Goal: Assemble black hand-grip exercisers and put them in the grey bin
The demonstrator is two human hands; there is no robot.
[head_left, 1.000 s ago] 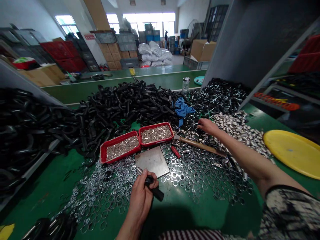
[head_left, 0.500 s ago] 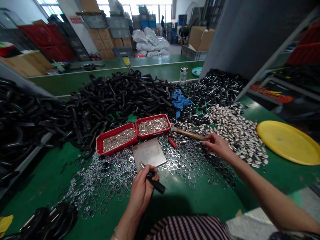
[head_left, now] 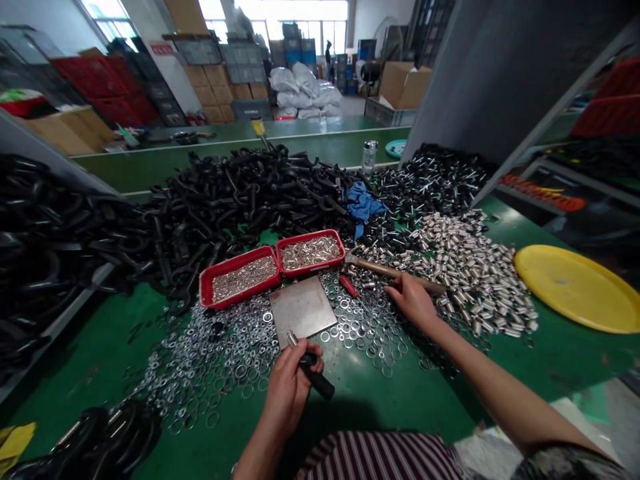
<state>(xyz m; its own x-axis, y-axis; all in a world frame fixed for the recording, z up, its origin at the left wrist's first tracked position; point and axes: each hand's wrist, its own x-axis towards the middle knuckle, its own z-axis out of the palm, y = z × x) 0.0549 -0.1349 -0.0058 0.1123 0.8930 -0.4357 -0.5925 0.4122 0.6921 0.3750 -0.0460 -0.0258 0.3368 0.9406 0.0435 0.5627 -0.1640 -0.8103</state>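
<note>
My left hand [head_left: 294, 377] is closed around a black curved handle [head_left: 319, 383]. A threaded metal end [head_left: 291, 338] sticks out past the thumb, over the near edge of a flat steel plate [head_left: 303, 308]. My right hand [head_left: 414, 303] is over loose metal rings [head_left: 385, 333], just in front of the wooden shaft of a hammer [head_left: 380, 268]. Its thumb and fingers are bent together; anything between the tips is too small to make out. Left of that hand lie a red-handled screwdriver [head_left: 349, 287] and a small metal sleeve [head_left: 369, 285].
Two red trays [head_left: 203, 293] of small metal pins stand behind the plate. Black handles [head_left: 240, 187] are heaped across the back. Metal sleeves [head_left: 470, 273] pile up at right, beside a yellow round tray [head_left: 575, 287]. A blue cloth [head_left: 364, 203] and a glass bottle [head_left: 369, 159] are farther back.
My right hand has drawn left and slightly nearer, from beside the hammer's shaft end to over the rings. The left hand keeps the black handle; the whole view has shifted slightly.
</note>
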